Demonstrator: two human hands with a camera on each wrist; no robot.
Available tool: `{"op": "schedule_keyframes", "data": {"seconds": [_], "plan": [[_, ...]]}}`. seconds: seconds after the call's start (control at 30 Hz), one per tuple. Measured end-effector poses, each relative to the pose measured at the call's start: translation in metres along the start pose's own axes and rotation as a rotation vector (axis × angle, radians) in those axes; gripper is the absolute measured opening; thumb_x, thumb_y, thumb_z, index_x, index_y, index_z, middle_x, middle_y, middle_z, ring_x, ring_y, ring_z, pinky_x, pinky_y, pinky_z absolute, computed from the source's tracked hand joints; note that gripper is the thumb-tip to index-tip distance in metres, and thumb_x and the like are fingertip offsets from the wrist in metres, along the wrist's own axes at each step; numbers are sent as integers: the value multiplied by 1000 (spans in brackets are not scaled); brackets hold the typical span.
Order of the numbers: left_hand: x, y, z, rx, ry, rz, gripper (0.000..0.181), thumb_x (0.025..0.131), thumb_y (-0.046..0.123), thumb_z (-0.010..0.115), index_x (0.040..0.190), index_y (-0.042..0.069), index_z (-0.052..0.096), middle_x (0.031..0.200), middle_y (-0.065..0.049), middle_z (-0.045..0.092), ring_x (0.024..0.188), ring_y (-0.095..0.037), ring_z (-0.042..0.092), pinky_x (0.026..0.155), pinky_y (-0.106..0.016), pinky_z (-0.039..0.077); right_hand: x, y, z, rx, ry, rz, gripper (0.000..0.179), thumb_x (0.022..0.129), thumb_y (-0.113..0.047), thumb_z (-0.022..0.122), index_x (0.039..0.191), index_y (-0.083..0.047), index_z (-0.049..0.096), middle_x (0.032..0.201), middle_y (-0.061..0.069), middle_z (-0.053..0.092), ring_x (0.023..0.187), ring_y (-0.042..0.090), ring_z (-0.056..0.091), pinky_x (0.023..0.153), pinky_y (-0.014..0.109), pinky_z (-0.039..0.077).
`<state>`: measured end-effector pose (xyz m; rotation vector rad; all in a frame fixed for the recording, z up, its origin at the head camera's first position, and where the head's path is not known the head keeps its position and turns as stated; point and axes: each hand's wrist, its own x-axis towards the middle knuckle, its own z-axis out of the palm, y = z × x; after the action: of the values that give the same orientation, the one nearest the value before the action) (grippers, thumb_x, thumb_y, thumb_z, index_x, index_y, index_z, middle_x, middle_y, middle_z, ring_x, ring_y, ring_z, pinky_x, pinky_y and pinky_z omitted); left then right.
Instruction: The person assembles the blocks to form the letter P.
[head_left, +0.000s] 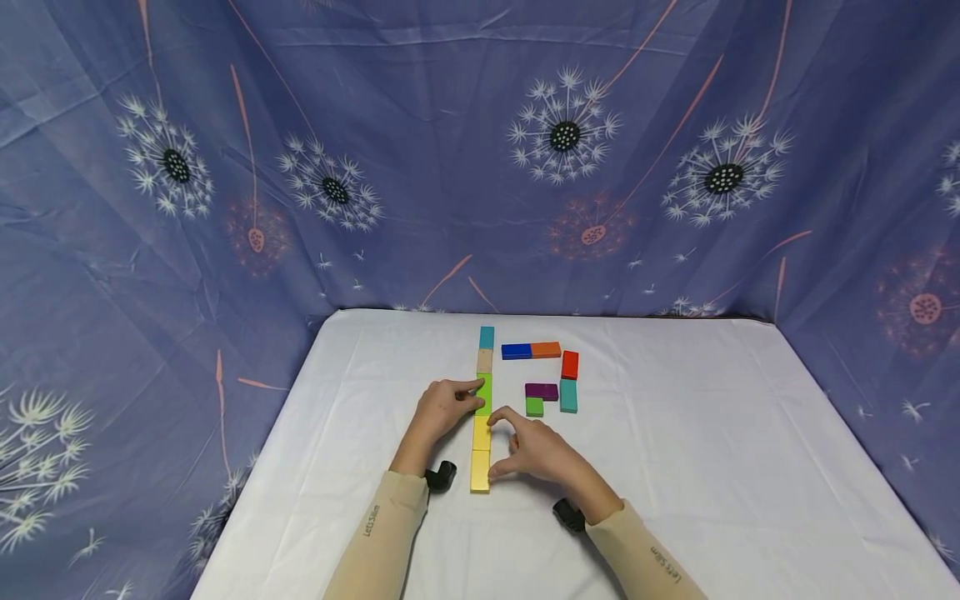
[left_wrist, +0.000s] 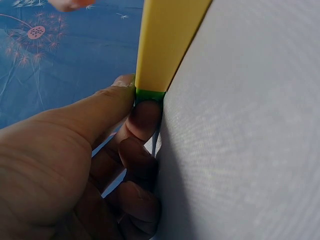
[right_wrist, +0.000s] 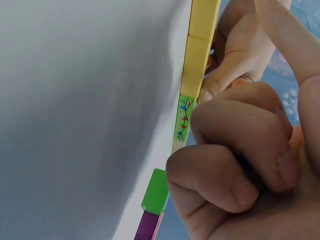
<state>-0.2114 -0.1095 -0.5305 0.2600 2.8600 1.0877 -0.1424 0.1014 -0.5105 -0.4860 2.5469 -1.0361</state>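
A straight row of blocks runs along the table between both hands. In it, from near to far, are two yellow blocks (head_left: 480,472), a green block (head_left: 488,394), a beige block (head_left: 485,361) and a teal block (head_left: 487,337). My left hand (head_left: 444,407) touches the green block from the left, thumb and index finger apart along its edge. Across the row, my right hand (head_left: 542,450) has its index finger at the farther yellow block and thumb at the nearer one, both on the right side. A small printed pattern marks the green block's side (right_wrist: 183,117) in the right wrist view.
Right of the row lies a bent line of blocks: blue (head_left: 516,352), orange (head_left: 546,350), red (head_left: 570,365), teal (head_left: 568,397), purple (head_left: 542,392) and small green (head_left: 534,407). White cloth covers the table (head_left: 675,433); a dandelion-patterned curtain (head_left: 450,167) hangs behind.
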Motion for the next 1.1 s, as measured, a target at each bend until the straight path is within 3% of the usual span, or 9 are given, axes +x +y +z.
{"op": "schedule_keyframes", "data": {"seconds": [0.23, 0.43, 0.67, 1.1], "plan": [[0, 1, 1, -5, 5, -13, 40, 92, 35, 83, 131, 26, 78, 96, 0, 82, 80, -12, 62, 76, -33, 52, 2, 3, -15, 76, 80, 37, 79, 79, -32, 95, 146, -26, 55, 62, -3, 47, 56, 12, 41, 57, 26, 32], [0, 2, 1, -13, -3, -18, 40, 92, 35, 83, 131, 26, 78, 93, 1, 81, 81, -12, 63, 78, -35, 53, 6, 13, -31, 181, 165, 39, 79, 82, -26, 93, 151, -20, 54, 63, -3, 40, 56, 12, 37, 55, 25, 31], [-1, 1, 0, -19, 5, -10, 40, 91, 35, 84, 131, 26, 78, 89, 4, 80, 81, -12, 63, 80, -35, 54, 14, 32, -49, 279, 215, 51, 75, 86, -20, 89, 152, -16, 53, 63, -3, 31, 57, 14, 31, 56, 26, 28], [-1, 0, 0, -28, 1, -8, 41, 92, 35, 83, 131, 26, 78, 88, 4, 79, 81, -13, 60, 78, -33, 51, 43, 53, -77, 367, 251, 91, 69, 94, -21, 82, 155, -18, 48, 58, -5, 30, 52, 14, 28, 52, 27, 27]]}}
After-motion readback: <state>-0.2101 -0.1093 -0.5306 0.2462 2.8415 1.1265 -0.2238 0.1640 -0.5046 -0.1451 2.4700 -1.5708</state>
